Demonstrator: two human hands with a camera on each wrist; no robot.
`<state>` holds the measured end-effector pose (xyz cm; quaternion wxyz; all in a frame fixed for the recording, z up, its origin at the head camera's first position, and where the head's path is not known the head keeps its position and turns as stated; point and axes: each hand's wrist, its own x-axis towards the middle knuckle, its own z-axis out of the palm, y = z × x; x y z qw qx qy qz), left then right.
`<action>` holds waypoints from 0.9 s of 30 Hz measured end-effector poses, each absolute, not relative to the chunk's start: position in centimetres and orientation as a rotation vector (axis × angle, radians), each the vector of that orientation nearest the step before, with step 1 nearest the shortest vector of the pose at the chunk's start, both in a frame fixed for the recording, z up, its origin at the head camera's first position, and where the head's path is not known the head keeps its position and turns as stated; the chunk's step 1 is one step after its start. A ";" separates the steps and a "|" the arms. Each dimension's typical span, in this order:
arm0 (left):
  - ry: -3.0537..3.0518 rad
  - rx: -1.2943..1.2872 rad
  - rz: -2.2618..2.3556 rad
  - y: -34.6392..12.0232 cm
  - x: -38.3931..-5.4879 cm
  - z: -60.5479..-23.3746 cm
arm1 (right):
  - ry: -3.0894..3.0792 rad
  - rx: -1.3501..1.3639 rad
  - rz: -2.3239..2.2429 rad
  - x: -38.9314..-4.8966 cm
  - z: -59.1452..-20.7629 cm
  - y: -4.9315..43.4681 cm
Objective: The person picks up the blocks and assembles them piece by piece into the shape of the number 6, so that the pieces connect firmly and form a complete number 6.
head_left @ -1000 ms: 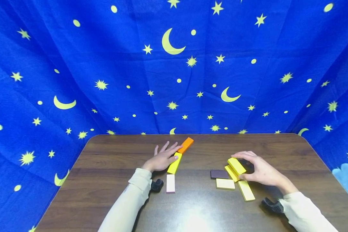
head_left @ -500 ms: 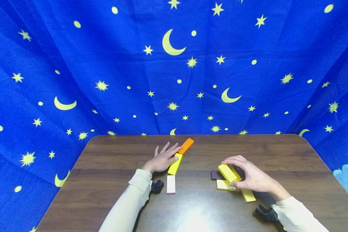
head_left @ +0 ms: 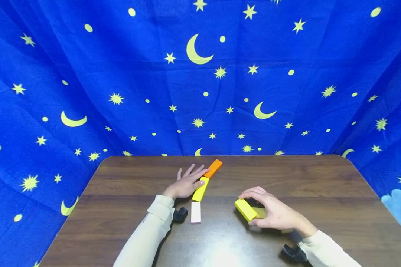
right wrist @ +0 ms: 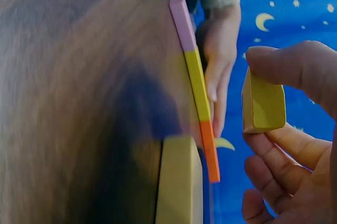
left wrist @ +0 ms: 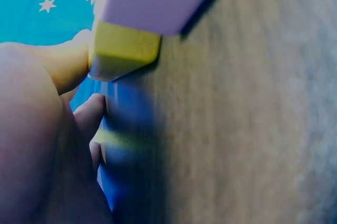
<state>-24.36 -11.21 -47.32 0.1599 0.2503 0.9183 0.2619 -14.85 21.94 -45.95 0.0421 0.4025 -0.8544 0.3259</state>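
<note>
My left hand (head_left: 184,184) lies with fingers spread at the left of a row of blocks. Its fingertips touch a yellow block (head_left: 200,190) and the near end of an orange block (head_left: 214,168). A pale pink block (head_left: 195,213) continues the row toward me. In my right hand (head_left: 275,212), thumb and fingers pinch another yellow block (head_left: 245,210) by its ends. The right wrist view shows that held yellow block (right wrist: 267,103) raised off the table. A pale yellow block (head_left: 260,212) lies partly hidden beneath the right hand; other blocks there are mostly covered.
The brown wooden table (head_left: 137,237) reaches back to a blue cloth (head_left: 234,81) with stars and moons. Dark wrist mounts (head_left: 293,253) sit at both sleeves. Glare brightens the table's front middle.
My right hand has carried the yellow block left and toward me, away from the loose blocks and nearer the row. My left hand has stayed in place.
</note>
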 end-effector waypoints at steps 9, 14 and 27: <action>2.649 0.718 0.734 -11.5 -24.4 -47.4 | -2.585 1.313 1.055 -14.8 -45.8 19.2; 2.641 0.716 0.703 -11.5 -24.2 -47.8 | -2.605 1.349 1.044 -14.5 -46.0 18.0; 2.658 0.742 0.726 -11.3 -24.2 -47.7 | -2.577 1.441 1.075 -13.6 -46.7 15.0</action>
